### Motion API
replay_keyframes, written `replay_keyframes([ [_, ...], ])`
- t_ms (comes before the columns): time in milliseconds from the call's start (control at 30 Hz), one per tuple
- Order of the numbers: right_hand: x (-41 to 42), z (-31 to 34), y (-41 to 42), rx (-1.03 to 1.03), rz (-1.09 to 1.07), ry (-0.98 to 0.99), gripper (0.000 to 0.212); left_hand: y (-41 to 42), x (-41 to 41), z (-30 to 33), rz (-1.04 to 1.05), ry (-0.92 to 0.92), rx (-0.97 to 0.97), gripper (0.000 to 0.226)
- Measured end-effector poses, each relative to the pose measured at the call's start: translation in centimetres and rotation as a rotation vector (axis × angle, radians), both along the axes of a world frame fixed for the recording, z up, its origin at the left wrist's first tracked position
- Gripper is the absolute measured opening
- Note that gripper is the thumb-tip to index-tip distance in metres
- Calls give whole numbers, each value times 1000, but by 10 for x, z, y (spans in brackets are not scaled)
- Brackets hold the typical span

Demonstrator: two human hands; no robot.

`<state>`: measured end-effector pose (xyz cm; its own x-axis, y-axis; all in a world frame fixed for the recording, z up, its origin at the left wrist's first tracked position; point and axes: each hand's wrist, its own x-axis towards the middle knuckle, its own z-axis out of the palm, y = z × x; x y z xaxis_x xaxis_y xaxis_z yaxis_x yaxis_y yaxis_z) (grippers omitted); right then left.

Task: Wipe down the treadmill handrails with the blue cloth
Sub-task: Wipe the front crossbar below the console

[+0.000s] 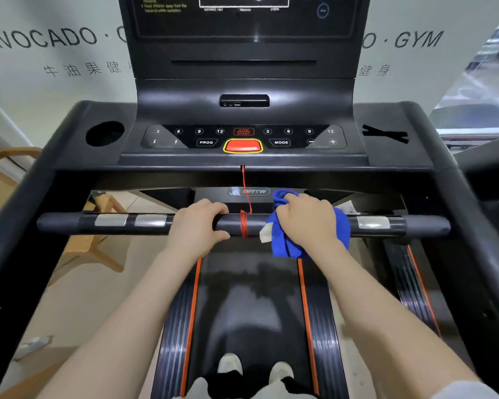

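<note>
On one handrail point(242, 224): two hands (one cloth point(285, 243)).

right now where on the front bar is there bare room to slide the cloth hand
Free: the bar right of the right hand and blue cloth, out to its end. Crowded: leftward, the red cord wraps the bar, then the left hand grips it.
</note>
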<state>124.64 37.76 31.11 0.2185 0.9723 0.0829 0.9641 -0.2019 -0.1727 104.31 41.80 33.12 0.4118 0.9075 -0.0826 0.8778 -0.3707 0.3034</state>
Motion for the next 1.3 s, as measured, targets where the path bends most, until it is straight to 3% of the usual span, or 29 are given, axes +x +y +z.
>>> replay_keyframes([
  [233, 20, -7, -10, 36, -289, -108, 33, 7, -7, -7, -96, 51, 90, 44],
  [400, -63, -14, 5, 302, -258, -115, 27, 12, -9, -9, -146, 40, 92, 43],
  [467, -76, -19, 7, 303, -286, -104, 29, 12, -11, -10, -162, 30, 107, 43],
  [733, -22, -25, -8, 399, -145, -125, 35, 10, -14, -10, -164, -3, 72, 41],
  [967, 74, -23, -49, 447, -508, -104, 35, 5, -13, -8, -174, 35, 77, 44],
  [1067, 66, -24, -47, 399, -624, -84, 43, -1, -8, -7, -101, -22, 76, 45],
  [1167, 12, -26, -37, 414, -409, -75, 39, -11, 6, -8, -78, -122, 131, 48],
  [1300, -46, -26, -33, 278, -95, -58, 34, -28, 40, 0, -187, -225, 154, 52],
])
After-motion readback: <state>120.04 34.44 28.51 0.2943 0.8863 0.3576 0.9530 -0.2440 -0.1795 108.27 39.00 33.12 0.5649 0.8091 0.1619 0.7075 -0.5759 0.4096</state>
